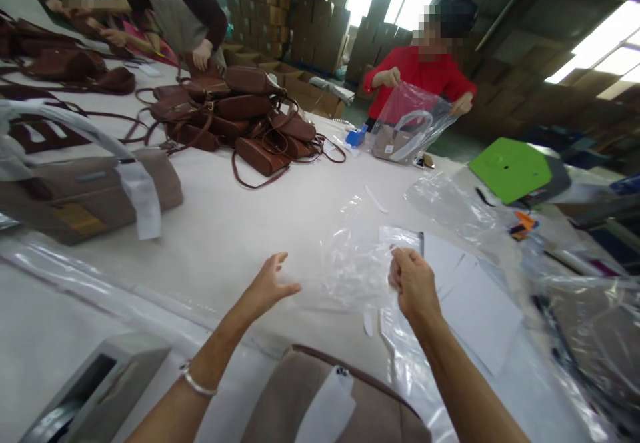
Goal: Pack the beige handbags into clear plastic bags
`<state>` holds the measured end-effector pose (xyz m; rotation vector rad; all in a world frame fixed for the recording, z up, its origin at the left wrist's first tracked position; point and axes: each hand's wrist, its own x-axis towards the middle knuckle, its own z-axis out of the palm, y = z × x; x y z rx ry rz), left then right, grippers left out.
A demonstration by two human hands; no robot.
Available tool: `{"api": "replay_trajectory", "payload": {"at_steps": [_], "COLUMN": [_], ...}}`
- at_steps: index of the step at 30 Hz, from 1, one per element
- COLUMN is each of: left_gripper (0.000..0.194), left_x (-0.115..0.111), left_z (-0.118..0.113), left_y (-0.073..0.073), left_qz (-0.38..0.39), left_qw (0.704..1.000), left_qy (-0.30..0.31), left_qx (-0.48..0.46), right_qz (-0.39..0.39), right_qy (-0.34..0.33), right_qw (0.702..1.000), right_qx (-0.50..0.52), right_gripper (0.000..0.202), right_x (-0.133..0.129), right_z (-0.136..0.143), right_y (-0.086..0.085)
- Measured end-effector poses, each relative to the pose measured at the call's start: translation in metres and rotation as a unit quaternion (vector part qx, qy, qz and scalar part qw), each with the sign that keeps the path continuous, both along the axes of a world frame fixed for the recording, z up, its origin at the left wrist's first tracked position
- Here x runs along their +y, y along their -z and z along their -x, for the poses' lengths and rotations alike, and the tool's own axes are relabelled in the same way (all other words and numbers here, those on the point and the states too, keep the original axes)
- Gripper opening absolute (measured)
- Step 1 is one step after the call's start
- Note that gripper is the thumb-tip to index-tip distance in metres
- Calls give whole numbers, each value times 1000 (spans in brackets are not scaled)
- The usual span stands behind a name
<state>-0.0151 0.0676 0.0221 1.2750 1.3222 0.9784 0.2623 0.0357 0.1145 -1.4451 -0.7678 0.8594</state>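
Observation:
My right hand (414, 282) is closed on the edge of a clear plastic bag (353, 266), which spreads crumpled to its left over the white table. My left hand (270, 283) hovers left of the bag with thumb and fingers apart, holding nothing. Close to my body, below both hands, stands a taupe handbag (280, 400) with a white wrapping strip (327, 406) on it. Beneath my right forearm lie white sheets (475, 296) and more clear plastic.
Brown leather bags (250, 113) are piled at the back, and a wrapped taupe handbag (100, 190) stands left. Across the table, a person in red (420, 73) holds a bagged handbag (395, 140). A tape dispenser (95, 390) sits front left; a green board (515, 168) lies right.

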Motion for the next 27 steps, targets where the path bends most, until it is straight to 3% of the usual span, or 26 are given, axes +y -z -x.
{"api": "replay_trajectory", "payload": {"at_steps": [2,4,7,10,13,16,18,21,23,25,26,27], "left_gripper": [79,81,54,21,26,26,17,11,10,16,22,28], "left_x": [-11,-19,-17,-4,6,6,3,-7,-14,-20,-22,-23], "left_z": [-13,-36,-69,-75,-51,-13,12,36,38,32,27,22], "left_y": [-37,-69,-88,-78,-58,-39,-29,-13,-4,1,2,2], "left_qz": [-125,-204,-244,-231,-217,-178,-108,54,112,126,139,158], "left_qw": [991,973,965,952,912,896,915,970,983,989,988,979], "left_qy": [48,105,98,38,4,-13,-33,-47,-40,-56,-71,-84], "left_qx": [-8,-39,5,198,348,407,387,231,137,49,-19,-101], "right_qz": [6,7,-5,0,31,124,165,190,237,276,273,252], "right_qy": [-1,-60,-159,-215,-221,-178,-131,-31,-2,26,46,67], "right_qw": [988,962,939,909,831,742,724,759,821,913,948,965], "right_qx": [-157,-266,-305,-356,-509,-634,-656,-622,-520,-298,-155,-11], "right_gripper": [35,32,22,11,20,27,24,16,15,17,20,24], "right_x": [-6,-13,-24,-40,-60,-85,-103,-130,-146,-156,-159,-159], "right_z": [21,44,72,77,55,9,-28,-76,-93,-99,-98,-96], "right_y": [-11,-23,-40,-49,-42,-21,0,38,61,77,82,83]}}
